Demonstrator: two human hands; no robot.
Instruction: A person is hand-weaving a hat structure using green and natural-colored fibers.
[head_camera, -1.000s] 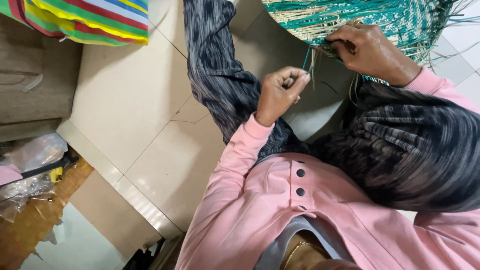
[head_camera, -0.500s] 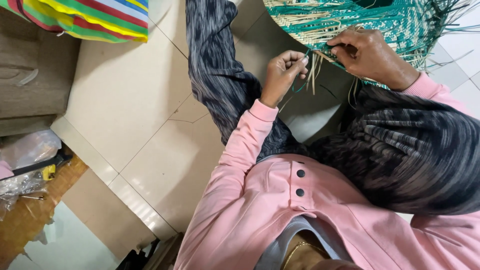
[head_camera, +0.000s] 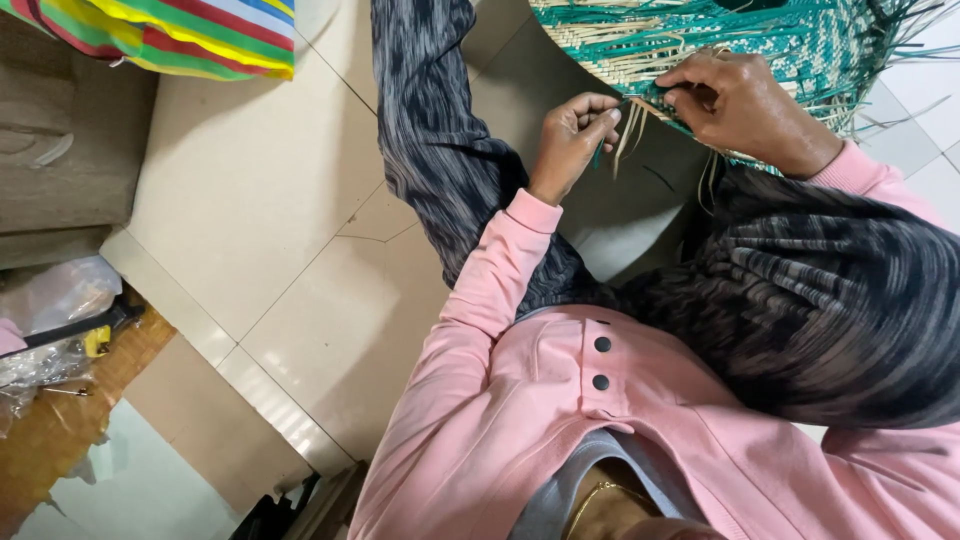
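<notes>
I sit on a floor of large pale beige glossy tiles with thin grout lines, my legs in dark grey streaked fabric stretched out over it. A half-woven green and straw-coloured mat lies on the tiles at the top right, loose strand ends sticking out past its edge. A bag of striped red, yellow and green woven plastic sits at the top left corner. A brown fabric-covered block stands on the tiles at the left edge. Below it, past a raised tile step, crumpled clear plastic bags lie on a lower brownish surface.
</notes>
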